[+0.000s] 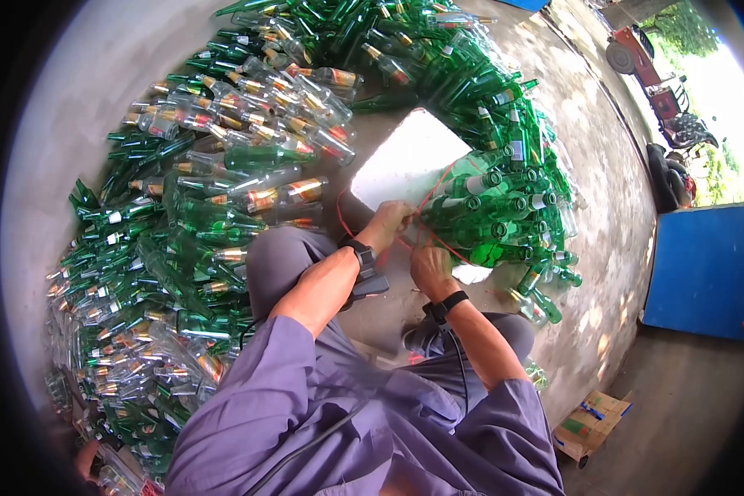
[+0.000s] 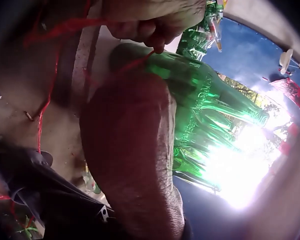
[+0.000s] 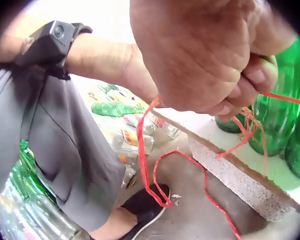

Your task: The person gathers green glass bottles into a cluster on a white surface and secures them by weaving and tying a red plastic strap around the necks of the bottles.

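A cluster of green glass bottles (image 1: 488,207) stands together at the edge of a white foam slab (image 1: 405,157), with red plastic string (image 1: 438,237) running around it. My left hand (image 1: 395,217) is at the near side of the cluster, holding the string. Close beside it, my right hand (image 1: 432,269) grips the string with curled fingers, seen large in the right wrist view. A loose tail of red string (image 3: 142,145) hangs below the hands there, and a frayed tangle of string (image 3: 247,127) lies by the bottle bases. The left fingertips are hidden in the right wrist view.
Heaps of lying green and clear bottles (image 1: 248,157) cover the floor to the left and beyond. A blue panel (image 1: 703,273) stands at right, with a cardboard box (image 1: 593,423) nearer. My bent knee (image 1: 285,260) is close to the left forearm. A red vehicle (image 1: 653,83) is outside.
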{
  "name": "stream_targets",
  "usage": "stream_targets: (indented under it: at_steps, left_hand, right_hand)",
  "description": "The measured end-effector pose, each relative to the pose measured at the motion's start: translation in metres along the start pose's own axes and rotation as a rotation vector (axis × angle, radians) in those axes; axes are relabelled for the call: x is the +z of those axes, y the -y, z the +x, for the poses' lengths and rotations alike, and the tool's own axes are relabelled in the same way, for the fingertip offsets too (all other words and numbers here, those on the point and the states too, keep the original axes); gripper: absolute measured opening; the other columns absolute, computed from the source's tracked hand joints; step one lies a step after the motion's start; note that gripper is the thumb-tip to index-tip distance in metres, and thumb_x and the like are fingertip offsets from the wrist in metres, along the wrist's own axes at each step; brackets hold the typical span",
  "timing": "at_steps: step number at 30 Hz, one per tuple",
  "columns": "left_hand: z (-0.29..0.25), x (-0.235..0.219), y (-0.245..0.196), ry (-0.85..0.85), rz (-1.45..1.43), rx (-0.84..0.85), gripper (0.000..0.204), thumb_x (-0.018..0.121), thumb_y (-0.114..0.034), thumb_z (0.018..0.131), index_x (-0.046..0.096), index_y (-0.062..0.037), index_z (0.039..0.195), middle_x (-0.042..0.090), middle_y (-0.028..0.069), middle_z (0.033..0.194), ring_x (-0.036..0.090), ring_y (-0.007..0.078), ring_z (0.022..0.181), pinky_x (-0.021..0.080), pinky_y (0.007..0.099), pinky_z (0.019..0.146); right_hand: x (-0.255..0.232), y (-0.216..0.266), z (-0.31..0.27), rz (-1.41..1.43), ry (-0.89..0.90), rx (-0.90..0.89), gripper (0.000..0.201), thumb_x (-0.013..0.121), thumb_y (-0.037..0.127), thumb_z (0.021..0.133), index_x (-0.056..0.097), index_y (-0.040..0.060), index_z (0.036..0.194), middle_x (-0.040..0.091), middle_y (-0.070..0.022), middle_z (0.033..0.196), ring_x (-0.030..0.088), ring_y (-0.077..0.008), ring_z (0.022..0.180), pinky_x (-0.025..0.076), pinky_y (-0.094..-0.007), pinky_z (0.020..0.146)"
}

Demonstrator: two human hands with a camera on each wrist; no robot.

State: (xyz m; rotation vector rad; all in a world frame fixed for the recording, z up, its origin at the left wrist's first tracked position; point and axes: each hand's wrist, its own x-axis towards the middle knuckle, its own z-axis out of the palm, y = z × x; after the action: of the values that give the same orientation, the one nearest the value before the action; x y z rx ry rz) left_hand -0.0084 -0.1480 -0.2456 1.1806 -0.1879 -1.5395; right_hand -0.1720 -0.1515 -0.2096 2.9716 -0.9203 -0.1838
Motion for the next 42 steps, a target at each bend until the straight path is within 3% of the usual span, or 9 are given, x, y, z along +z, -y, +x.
stream_targets:
  at_steps: [9, 14, 18, 30, 32, 35, 36, 38, 42]
  left_hand:
    - [-0.008, -0.006, 0.007, 0.108, 0.038, 0.005, 0.012, 0.063, -0.017, 0.091, 0.071, -0.0101, 0.098, 0.055, -0.0038, 0.068, 0.039, 0.0045, 0.052, 0.027, 0.0239, 0.045]
    - [-0.014, -0.018, 0.024, 0.249, 0.333, 0.504, 0.017, 0.056, -0.022, 0.096, 0.067, -0.009, 0.094, 0.052, -0.0044, 0.071, 0.044, 0.0066, 0.059, 0.034, 0.0259, 0.053]
    - [-0.019, -0.024, 0.019, 0.376, 0.084, 0.21, 0.022, 0.056, -0.028, 0.097, 0.06, -0.0134, 0.08, 0.047, -0.0065, 0.067, 0.039, 0.0059, 0.057, 0.029, 0.0265, 0.052]
    - [-0.008, -0.014, 0.05, 0.161, 0.235, 0.682, 0.011, 0.059, -0.013, 0.095, 0.062, -0.0067, 0.086, 0.058, 0.0013, 0.079, 0.058, 0.012, 0.072, 0.048, 0.0287, 0.063]
    - [-0.009, -0.011, 0.053, -0.188, 0.897, 0.923, 0.005, 0.058, -0.007, 0.094, 0.062, -0.0072, 0.092, 0.063, 0.0051, 0.09, 0.06, 0.0127, 0.078, 0.051, 0.0288, 0.067]
    - [-0.015, -0.01, 0.033, 0.315, 0.348, 0.685, 0.01, 0.056, -0.014, 0.098, 0.063, -0.0088, 0.094, 0.063, 0.0037, 0.084, 0.061, 0.0141, 0.07, 0.05, 0.0285, 0.062]
    - [-0.01, -0.007, 0.03, 0.315, 0.348, 0.682, 0.01, 0.056, -0.014, 0.098, 0.063, -0.0088, 0.094, 0.063, 0.0037, 0.084, 0.061, 0.0141, 0.07, 0.05, 0.0285, 0.062]
    - [0.002, -0.001, 0.029, 0.062, -0.062, -0.046, 0.018, 0.052, -0.023, 0.102, 0.063, -0.0101, 0.093, 0.062, 0.0016, 0.076, 0.057, 0.0137, 0.059, 0.045, 0.028, 0.055]
    - [-0.005, 0.004, 0.022, 0.064, -0.057, -0.034, 0.024, 0.057, -0.033, 0.101, 0.064, -0.0145, 0.088, 0.06, -0.0036, 0.072, 0.047, 0.0076, 0.055, 0.033, 0.0234, 0.047]
  right_hand:
    - [-0.054, 0.006, 0.026, 0.201, 0.084, -0.03, 0.013, 0.066, 0.014, 0.079, 0.071, 0.0048, 0.072, 0.068, -0.0185, 0.07, 0.07, -0.0349, 0.067, 0.055, -0.0448, 0.061]
    - [-0.083, 0.007, 0.057, 0.258, -0.007, -0.082, 0.02, 0.072, 0.022, 0.081, 0.073, 0.0034, 0.075, 0.069, -0.0204, 0.073, 0.072, -0.0344, 0.073, 0.056, -0.0439, 0.065]
    - [-0.091, 0.01, 0.089, 0.038, 0.206, -0.066, 0.014, 0.075, 0.021, 0.077, 0.076, 0.0079, 0.083, 0.073, -0.015, 0.081, 0.074, -0.0301, 0.08, 0.058, -0.039, 0.068]
    - [-0.074, 0.025, 0.077, 0.157, -0.179, -0.134, 0.013, 0.066, 0.01, 0.081, 0.068, 0.0073, 0.093, 0.072, -0.0154, 0.087, 0.071, -0.0325, 0.08, 0.054, -0.0405, 0.065]
    - [-0.074, 0.03, 0.056, 0.301, -0.207, -0.129, 0.014, 0.066, 0.011, 0.082, 0.067, 0.0068, 0.096, 0.071, -0.016, 0.088, 0.071, -0.0342, 0.081, 0.054, -0.042, 0.067]
    - [-0.053, 0.03, 0.024, 0.786, -0.556, 0.145, 0.018, 0.064, 0.011, 0.088, 0.068, 0.0031, 0.104, 0.072, -0.0157, 0.091, 0.068, -0.0302, 0.073, 0.054, -0.0371, 0.067]
    - [-0.043, 0.027, 0.015, 0.787, -0.554, 0.147, 0.018, 0.064, 0.011, 0.088, 0.068, 0.0031, 0.104, 0.072, -0.0157, 0.091, 0.068, -0.0302, 0.073, 0.054, -0.0371, 0.067]
    - [-0.016, 0.017, 0.001, 1.099, -0.397, 0.481, 0.02, 0.063, 0.012, 0.09, 0.07, 0.0012, 0.106, 0.071, -0.0117, 0.084, 0.065, -0.0201, 0.067, 0.053, -0.034, 0.064]
    - [0.013, -0.001, 0.0, 1.59, -0.177, 0.863, 0.018, 0.064, 0.016, 0.091, 0.072, 0.0045, 0.103, 0.068, -0.004, 0.079, 0.056, -0.0097, 0.063, 0.044, -0.0262, 0.051]
